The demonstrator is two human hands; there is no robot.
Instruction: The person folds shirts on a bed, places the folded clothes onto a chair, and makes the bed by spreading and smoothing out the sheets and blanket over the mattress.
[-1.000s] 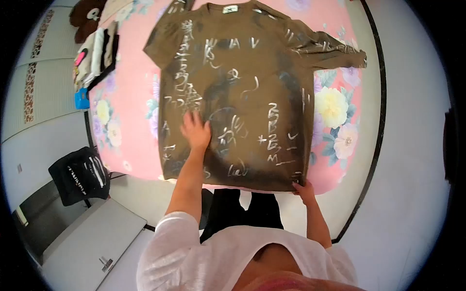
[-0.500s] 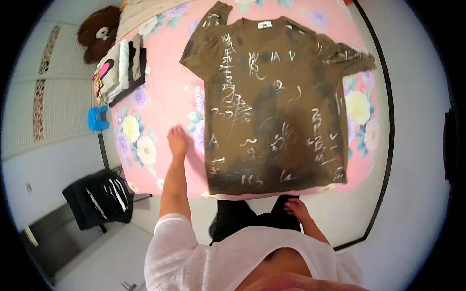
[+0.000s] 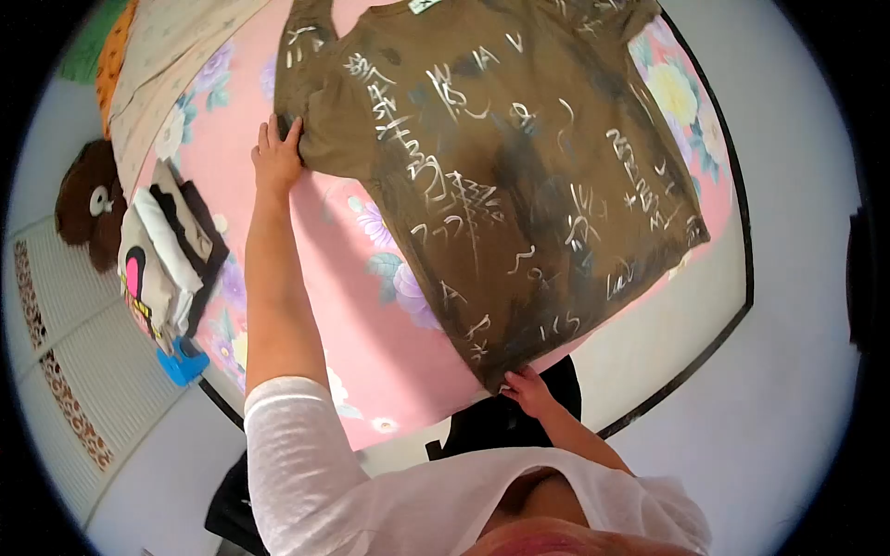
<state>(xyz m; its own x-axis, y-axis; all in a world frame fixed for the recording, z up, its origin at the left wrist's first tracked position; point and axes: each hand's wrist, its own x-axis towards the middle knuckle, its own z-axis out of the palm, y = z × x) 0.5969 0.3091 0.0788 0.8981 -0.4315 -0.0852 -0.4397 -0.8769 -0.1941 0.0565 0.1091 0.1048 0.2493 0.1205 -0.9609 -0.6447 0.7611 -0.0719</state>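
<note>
A brown long-sleeved shirt [image 3: 519, 204] with white lettering and dark smudges lies spread on a pink flowered bed cover [image 3: 352, 371]. My left hand [image 3: 278, 157] rests at the edge of the sleeve on the left, its fingers stretched and the thumb apart. Down at the near hem, my right hand [image 3: 530, 393] pinches the bottom left corner of the shirt between thumb and fingers. The far edge of the shirt and part of its right sleeve run out of view at the top.
Folded clothes [image 3: 167, 250] are stacked on the bed's left side, near a brown plush bear [image 3: 88, 204] and a small blue stool [image 3: 182, 363]. A cream cloth [image 3: 176, 56] covers the far left corner. Dark fabric [image 3: 232, 505] shows at lower left.
My left hand has moved from the bare bed cover up to the shirt's sleeve. My right hand has come up from my side to the hem corner. The view has turned and moved closer.
</note>
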